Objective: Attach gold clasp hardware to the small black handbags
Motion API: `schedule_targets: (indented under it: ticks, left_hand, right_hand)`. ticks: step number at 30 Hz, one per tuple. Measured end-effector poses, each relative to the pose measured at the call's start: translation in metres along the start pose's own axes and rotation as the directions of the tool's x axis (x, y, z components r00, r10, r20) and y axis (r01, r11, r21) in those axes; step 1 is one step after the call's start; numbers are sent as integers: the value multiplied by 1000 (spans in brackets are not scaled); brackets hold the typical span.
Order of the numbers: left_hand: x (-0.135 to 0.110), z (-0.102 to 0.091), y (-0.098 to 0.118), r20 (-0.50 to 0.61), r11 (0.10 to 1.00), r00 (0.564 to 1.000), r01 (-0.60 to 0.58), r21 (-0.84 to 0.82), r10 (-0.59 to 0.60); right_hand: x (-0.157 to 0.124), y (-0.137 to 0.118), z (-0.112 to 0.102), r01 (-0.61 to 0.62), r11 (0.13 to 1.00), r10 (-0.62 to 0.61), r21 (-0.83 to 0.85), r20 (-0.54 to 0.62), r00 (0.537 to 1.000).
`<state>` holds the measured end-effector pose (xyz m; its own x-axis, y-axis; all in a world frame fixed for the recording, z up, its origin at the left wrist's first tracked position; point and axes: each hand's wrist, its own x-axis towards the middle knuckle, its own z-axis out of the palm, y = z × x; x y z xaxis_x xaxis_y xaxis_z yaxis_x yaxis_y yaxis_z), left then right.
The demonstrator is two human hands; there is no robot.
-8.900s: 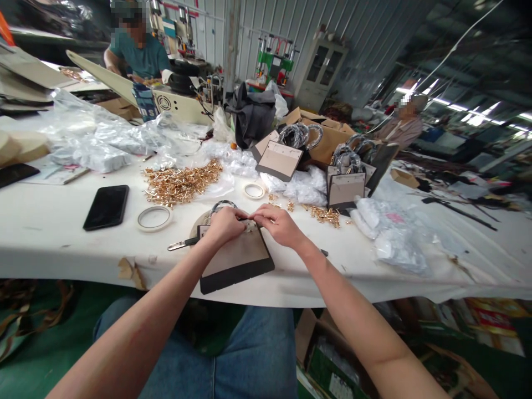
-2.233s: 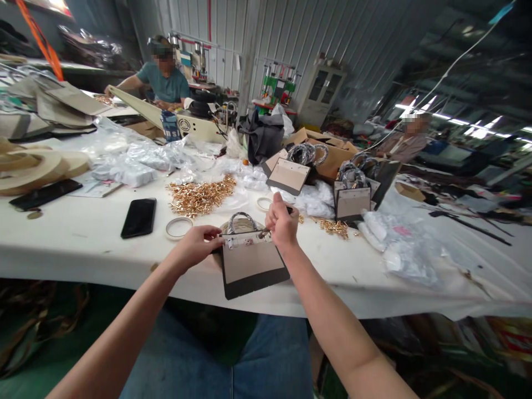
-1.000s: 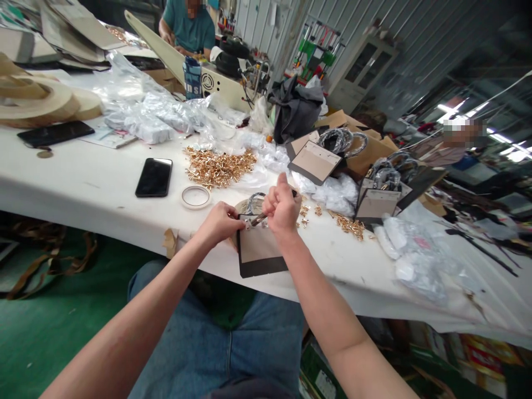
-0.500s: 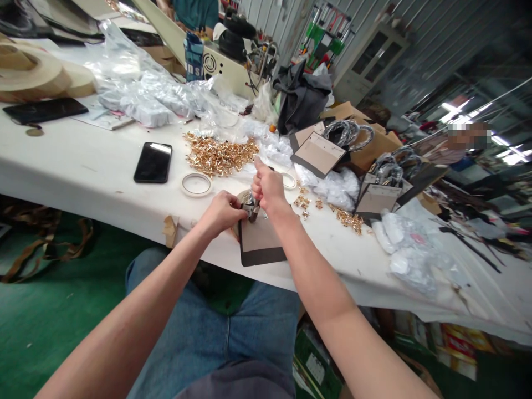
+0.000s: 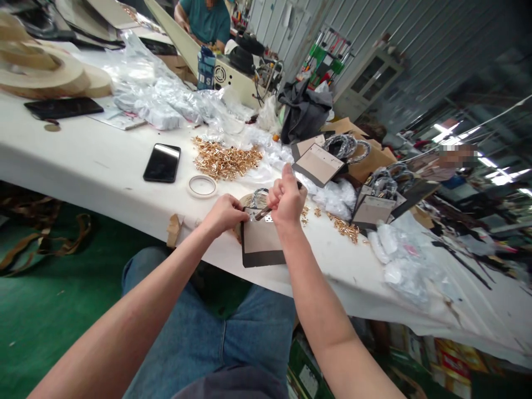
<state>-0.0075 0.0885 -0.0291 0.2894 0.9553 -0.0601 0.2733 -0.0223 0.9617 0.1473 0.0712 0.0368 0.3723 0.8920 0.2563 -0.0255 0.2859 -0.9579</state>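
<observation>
Toward the left of the white table (image 5: 120, 149) I see a black phone (image 5: 162, 163), then a tape roll (image 5: 202, 187). My left hand (image 5: 226, 212) is pinched on the top left corner of a beige panel (image 5: 261, 244), which lies near the table's front edge; a pile of gold pieces (image 5: 226, 159) sits behind. My right hand (image 5: 286, 202) is clamped around a dark tool (image 5: 262, 214) slanting to the panel's top; I can't tell whether it touches. Further right sits a clear plastic bag (image 5: 405, 263).

Workshop — heaped gold fasteners (image 5: 226, 159); green machine (image 5: 320, 54)
</observation>
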Motion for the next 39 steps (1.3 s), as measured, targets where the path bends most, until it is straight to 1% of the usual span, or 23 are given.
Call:
schedule_targets:
  ticks: [3, 6, 11, 15, 17, 20, 23, 26, 28, 31, 33, 35, 37, 39]
  left_hand:
    - [0, 0, -1, 2, 1000, 1000, -2, -14, 2]
    - [1, 1, -2, 32, 1000, 999, -7, -2, 7]
    - [1, 1, -2, 68, 999, 996, -52, -5, 53]
    - [1, -3, -5, 70, 999, 996, -49, -24, 51]
    - [1, -4, -8, 80, 998, 995, -56, -20, 57]
    - [1, -4, -12, 62, 996, 994, -84, -5, 84]
    - [2, -2, -14, 4, 994, 995, -100, 35, 100]
    - [3, -1, -15, 3, 993, 997, -75, 87, 75]
    - [4, -1, -15, 10, 993, 998, -64, 97, 63]
    - [3, 1, -16, 6, 995, 997, -72, 74, 72]
    - [3, 1, -17, -2, 997, 998, -63, 48, 63]
    - [3, 2, -16, -7, 998, 999, -52, 38, 52]
    - [3, 1, -15, 5, 998, 998, -55, 38, 55]
    - [3, 0, -14, 30, 997, 997, -74, 30, 73]
  right_hand:
    - [-16, -1, 6, 56, 998, -56, 18, -12, 998]
    - [-22, 4, 10, 100, 995, -100, -4, -7, 995]
    - [-29, 13, 11, 103, 993, -106, -58, -50, 993]
    - [-34, 17, 16, 122, 991, -125, -64, -57, 990]
    - [-30, 15, 17, 91, 993, -94, -68, -32, 995]
    - [-11, 7, 15, -29, 999, 29, -26, 0, 1000]
    - [14, 0, 13, -130, 991, 132, 37, -39, 990]
    - [33, 2, 15, -195, 979, 199, 59, -67, 978]
    - [38, 7, 18, -228, 972, 231, 53, -46, 972]
    - [37, 12, 23, -243, 969, 243, 41, -9, 970]
    - [31, 12, 25, -231, 973, 231, 21, 5, 973]
    - [21, 10, 27, -191, 982, 191, -7, 6, 982]
    - [8, 9, 27, -115, 993, 115, -31, -12, 993]
    - [-8, 11, 27, -16, 999, 13, -52, -50, 999]
